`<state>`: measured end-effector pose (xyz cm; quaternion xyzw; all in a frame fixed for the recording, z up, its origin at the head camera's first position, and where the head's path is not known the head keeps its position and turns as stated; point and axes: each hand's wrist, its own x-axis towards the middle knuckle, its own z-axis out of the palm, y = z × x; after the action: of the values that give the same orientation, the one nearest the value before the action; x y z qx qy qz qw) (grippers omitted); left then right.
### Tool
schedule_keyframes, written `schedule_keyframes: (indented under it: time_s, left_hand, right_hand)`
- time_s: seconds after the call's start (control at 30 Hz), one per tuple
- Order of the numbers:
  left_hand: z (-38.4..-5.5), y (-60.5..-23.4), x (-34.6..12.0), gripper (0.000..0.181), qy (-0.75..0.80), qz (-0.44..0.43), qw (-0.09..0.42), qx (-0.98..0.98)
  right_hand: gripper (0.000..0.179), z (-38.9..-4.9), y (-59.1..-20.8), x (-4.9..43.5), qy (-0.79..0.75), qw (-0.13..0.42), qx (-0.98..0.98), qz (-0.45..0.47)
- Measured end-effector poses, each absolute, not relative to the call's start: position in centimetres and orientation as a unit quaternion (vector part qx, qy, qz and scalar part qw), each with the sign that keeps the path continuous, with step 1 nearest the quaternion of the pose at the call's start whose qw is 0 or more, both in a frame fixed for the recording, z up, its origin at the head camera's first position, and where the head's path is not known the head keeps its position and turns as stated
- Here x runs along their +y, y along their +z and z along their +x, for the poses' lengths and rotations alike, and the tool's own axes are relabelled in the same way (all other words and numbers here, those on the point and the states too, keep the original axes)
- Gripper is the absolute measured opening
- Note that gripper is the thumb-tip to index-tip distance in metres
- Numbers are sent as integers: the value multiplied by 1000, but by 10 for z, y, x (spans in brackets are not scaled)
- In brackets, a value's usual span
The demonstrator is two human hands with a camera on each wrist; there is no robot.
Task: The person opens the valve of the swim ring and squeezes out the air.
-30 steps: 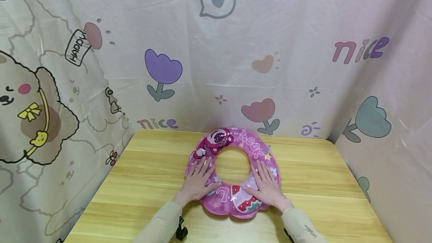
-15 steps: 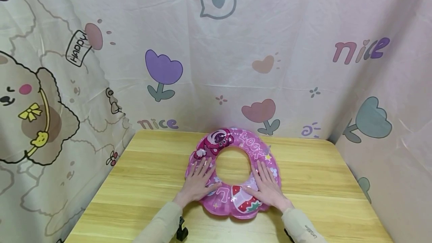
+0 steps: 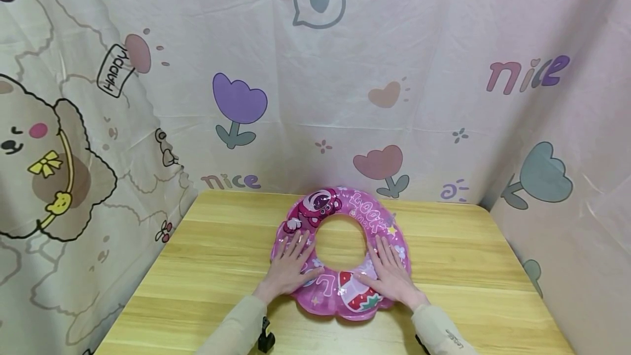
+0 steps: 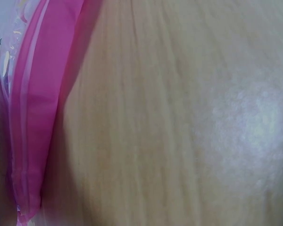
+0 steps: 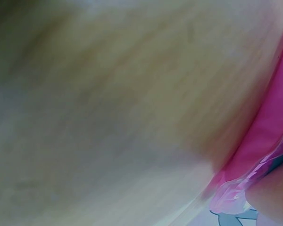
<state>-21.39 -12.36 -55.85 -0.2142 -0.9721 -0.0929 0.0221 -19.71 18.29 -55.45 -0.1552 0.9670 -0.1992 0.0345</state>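
A pink inflatable swim ring [image 3: 327,295] lies flat on the wooden table, printed with a bear, lettering and a strawberry. My left hand [image 3: 288,264] rests on its left side with the fingers straight and slightly spread. On the right side, my right hand [image 3: 389,273] lies the same way, thumb pointing in toward the strawberry print. In the left wrist view the ring's pink outer edge [image 4: 47,89] runs down the left over the wood. The right wrist view catches the ring's edge [image 5: 264,127] at the right, with part of the hand [image 5: 273,193] against it.
The wooden table [image 3: 197,267] extends on both sides of the ring. Behind it hangs a printed cloth backdrop [image 3: 315,81], with cloth also along the left and right. A small black device [image 3: 266,337] sits at the left wrist.
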Motion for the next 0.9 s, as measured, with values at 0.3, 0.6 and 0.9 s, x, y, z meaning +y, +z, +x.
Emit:
schedule_keyframes:
  time_s: [0.3, 0.6, 0.9]
  left_hand:
    - [-214, -561, -123, 89, -90, -217, 24, -972]
    - [-215, -561, -123, 87, -95, -211, 18, -973]
    - [-215, -562, -123, 88, -90, -208, 18, -974]
  right_hand:
    - [99, -197, -553, 182, -200, 40, 967, -154]
    - [99, -197, -553, 182, -198, 38, 967, -155]
    - [100, -197, -554, 182, -198, 38, 967, -156]
